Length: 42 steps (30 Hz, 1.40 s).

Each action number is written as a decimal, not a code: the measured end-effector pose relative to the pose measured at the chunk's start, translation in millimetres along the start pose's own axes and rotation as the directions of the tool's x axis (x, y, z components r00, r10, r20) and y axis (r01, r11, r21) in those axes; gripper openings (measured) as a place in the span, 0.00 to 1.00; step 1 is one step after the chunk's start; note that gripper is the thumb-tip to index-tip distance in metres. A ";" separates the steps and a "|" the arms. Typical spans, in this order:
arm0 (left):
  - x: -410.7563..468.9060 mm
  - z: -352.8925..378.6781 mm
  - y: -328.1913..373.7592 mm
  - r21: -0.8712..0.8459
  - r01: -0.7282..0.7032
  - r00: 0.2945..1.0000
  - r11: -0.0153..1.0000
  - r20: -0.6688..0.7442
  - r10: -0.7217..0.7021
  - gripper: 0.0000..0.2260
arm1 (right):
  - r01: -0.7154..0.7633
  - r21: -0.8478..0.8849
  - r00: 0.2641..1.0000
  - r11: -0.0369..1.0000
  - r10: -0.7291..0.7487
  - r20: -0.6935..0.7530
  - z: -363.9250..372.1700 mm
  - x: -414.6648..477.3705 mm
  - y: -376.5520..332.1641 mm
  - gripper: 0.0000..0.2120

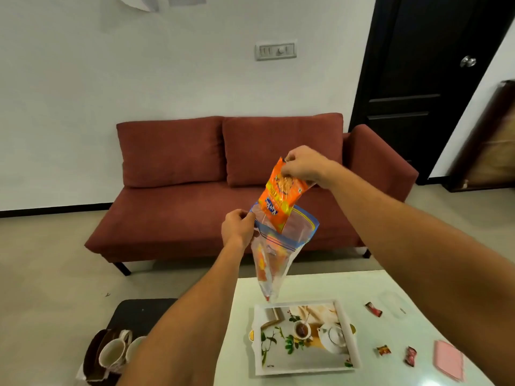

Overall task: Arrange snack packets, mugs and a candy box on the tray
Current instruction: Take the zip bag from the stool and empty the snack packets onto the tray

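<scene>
My right hand [302, 165] pinches the top of an orange snack packet [278, 197], whose lower end sits inside the mouth of a clear zip bag [278, 254]. My left hand [239, 228] grips the bag's blue-striped rim on the left side. More orange packets show dimly through the bag's plastic. The bag hangs in the air above the white tray [349, 338], which has a printed tea-set picture and lies on the white table [306, 285]. Two mugs [114, 352] rest on a dark stool at the lower left.
Three small wrapped candies [373, 309] lie on the table right of the tray, with a pink box or pad [448, 363] near the right edge. A red sofa [195, 201] stands beyond the table. A dark door [423, 65] is at the far right.
</scene>
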<state>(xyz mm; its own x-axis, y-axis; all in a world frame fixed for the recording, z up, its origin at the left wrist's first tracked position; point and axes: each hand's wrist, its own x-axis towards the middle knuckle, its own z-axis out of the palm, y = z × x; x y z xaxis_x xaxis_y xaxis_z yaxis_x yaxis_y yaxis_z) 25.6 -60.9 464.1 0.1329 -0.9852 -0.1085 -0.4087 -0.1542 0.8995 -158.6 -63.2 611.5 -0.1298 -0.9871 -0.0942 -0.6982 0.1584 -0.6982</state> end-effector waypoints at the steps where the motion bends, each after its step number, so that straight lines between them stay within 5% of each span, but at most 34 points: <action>1: 0.0 3.8 -3.3 0.000 0.011 1.000 1.000 -0.007 -0.011 0.09 | -0.001 -0.004 0.999 1.000 0.001 -0.053 -6.3 2.1 6.2 0.01; 10: 10.7 23.9 -28.5 0.096 0.081 0.976 0.992 -0.212 -0.059 0.09 | -0.250 0.112 0.864 0.962 0.274 -0.422 11.1 7.8 126.7 0.21; 19: 18.7 56.3 -86.9 0.093 0.047 0.921 0.995 -0.390 -0.008 0.07 | -0.589 0.034 0.795 0.807 0.587 -0.157 189.0 -26.3 295.6 0.15; 27: 23.0 82.8 -138.6 0.094 0.006 0.936 0.996 -0.352 0.028 0.05 | -0.581 0.033 0.812 0.813 0.577 0.084 313.8 -33.2 358.4 0.16; 35: 37.8 107.3 -185.0 0.085 -0.075 0.946 0.994 -0.309 0.098 0.04 | -0.666 0.140 0.746 0.733 0.657 0.109 383.5 -31.8 409.5 0.16; 39: 36.3 110.5 -203.6 0.112 -0.066 0.950 0.992 -0.298 0.097 0.05 | -0.748 0.061 0.663 0.661 0.741 0.106 380.4 -51.6 432.6 0.18; 42: 32.5 108.6 -206.4 0.136 -0.052 0.958 0.989 -0.273 0.088 0.05 | -0.708 0.043 0.699 0.705 0.707 -0.109 349.6 -56.6 424.7 0.10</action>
<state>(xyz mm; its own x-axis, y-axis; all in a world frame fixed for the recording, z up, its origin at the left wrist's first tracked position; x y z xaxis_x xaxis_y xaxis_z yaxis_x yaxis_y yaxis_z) 16.2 -69.3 228.9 0.3383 -0.9367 0.0904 -0.5340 -0.1120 0.8380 -201.6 51.2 72.1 -0.6610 -0.5747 -0.4825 -0.3701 0.8090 -0.4566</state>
